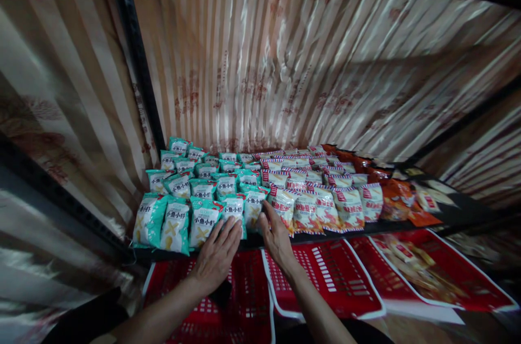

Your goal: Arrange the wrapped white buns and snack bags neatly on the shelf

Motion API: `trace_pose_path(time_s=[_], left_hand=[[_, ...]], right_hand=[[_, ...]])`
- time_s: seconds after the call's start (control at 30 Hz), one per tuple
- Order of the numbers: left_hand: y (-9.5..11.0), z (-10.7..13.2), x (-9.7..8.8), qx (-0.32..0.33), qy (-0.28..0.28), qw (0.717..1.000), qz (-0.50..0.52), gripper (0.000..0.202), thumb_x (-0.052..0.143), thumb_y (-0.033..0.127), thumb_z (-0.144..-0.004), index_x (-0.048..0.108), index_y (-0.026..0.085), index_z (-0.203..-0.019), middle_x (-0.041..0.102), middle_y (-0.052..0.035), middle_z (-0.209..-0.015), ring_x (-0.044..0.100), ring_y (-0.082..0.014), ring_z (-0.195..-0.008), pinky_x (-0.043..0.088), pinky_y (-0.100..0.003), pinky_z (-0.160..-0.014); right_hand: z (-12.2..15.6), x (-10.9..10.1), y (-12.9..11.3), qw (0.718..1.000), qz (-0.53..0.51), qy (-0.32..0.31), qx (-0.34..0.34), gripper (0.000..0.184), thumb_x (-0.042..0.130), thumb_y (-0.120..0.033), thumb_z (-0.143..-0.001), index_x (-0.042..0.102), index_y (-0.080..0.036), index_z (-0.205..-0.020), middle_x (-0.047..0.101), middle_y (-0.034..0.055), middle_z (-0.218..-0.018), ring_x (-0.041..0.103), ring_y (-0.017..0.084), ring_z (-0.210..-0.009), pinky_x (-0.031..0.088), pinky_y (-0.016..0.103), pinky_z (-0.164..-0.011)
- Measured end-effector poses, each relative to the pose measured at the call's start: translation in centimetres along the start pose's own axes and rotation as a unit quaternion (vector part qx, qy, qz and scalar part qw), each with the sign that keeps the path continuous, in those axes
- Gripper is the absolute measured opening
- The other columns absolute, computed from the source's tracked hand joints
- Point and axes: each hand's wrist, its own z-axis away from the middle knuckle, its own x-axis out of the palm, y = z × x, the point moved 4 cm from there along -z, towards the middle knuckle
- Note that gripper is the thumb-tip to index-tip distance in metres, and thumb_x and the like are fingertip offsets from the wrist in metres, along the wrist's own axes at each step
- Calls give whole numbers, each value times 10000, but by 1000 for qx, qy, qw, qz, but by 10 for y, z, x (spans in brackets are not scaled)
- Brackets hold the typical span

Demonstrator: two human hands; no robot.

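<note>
Rows of teal-and-white snack bags (175,224) stand on the left part of a dark shelf (321,237). My left hand (220,250) lies with stretched fingers against the lower front of a teal snack bag (233,207) in the front row. At the right end of that row, my right hand (277,235) has its fingers extended at the side of another teal snack bag (254,204). Its palm faces inward, and neither hand is wrapped round a bag. White snack bags with striped edges (305,208) begin just right of my right hand.
Orange snack bags (396,197) stand farther right on the shelf. Below the front edge are red baskets (334,268); the right one holds loose packets (411,257). Patterned curtain-like sheeting (260,62) hangs behind, and dark metal posts (134,34) frame the shelf.
</note>
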Motion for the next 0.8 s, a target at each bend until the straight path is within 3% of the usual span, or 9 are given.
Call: trace_pose_path(time_s=[0.17, 0.37, 0.6, 0.8], left_hand=[[2, -2, -3, -14, -4, 1000, 4, 493, 405, 160, -862, 420, 126, -1354, 296, -78, -1498, 282, -234, -1367, 182, -412, -1156], [7, -4, -4, -28, -6, 999, 16, 503, 406, 169, -865, 402, 104, -1364, 289, -91, -1498, 248, -237, -1381, 142, -405, -1164], [11, -4, -5, -41, -14, 999, 6, 528, 392, 130, -854, 374, 100, -1381, 270, -101, -1502, 260, -241, -1377, 173, -421, -1154], [15, -8, -4, -55, -21, 998, 18, 503, 398, 146, -864, 392, 80, -1363, 272, -129, -1498, 250, -256, -1380, 189, -424, -1152]], right_hand=[[-7, 4, -2, 999, 0, -29, -17, 527, 334, -484, -909, 499, -163, -1294, 549, 145, -1306, 509, 242, -1217, 413, 446, -1022], [-19, -9, -10, 995, 52, -1, -90, 451, 341, -422, -925, 552, -163, -1228, 563, 137, -1278, 489, 230, -1225, 407, 438, -1029], [-88, -8, -26, 964, 159, -44, -208, 363, 366, -224, -905, 615, -177, -1164, 651, 102, -1134, 545, 230, -1082, 431, 416, -959], [-141, 8, -30, 929, 292, -129, -188, 332, 424, -183, -889, 657, -204, -1125, 693, 76, -1055, 554, 223, -1005, 414, 327, -916]])
